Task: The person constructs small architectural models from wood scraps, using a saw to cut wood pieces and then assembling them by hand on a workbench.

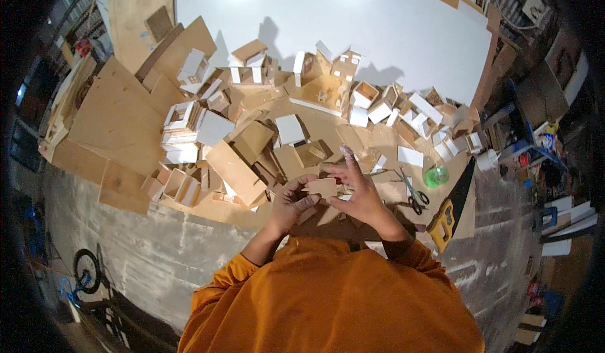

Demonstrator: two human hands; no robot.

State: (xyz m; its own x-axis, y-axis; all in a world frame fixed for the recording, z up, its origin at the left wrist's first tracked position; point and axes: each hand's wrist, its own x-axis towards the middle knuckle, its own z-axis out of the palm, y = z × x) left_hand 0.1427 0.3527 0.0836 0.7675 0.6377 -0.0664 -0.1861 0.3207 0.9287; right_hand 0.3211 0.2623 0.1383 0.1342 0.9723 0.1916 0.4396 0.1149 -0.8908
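Note:
Close in front of my body, both hands are at a small tan board piece (322, 188). My left hand (292, 203) is closed on its left side, with the thumb along the lower edge. My right hand (364, 200) has its thumb at the piece's right side. Its index finger points up and away, with a whitish smear on the fingertip, while the other fingers curl partly out of sight behind the piece. Something small and red shows between the piece and the right fingers, too hidden to name. Right of my hands lie scissors (414, 195).
Small tan and white model houses (251, 63) crowd the table under a large white panel (378, 19). A handsaw with a yellow handle (443, 222) lies at the right, beside a green transparent container (435, 176). Large tan boards (120, 107) lean at the left.

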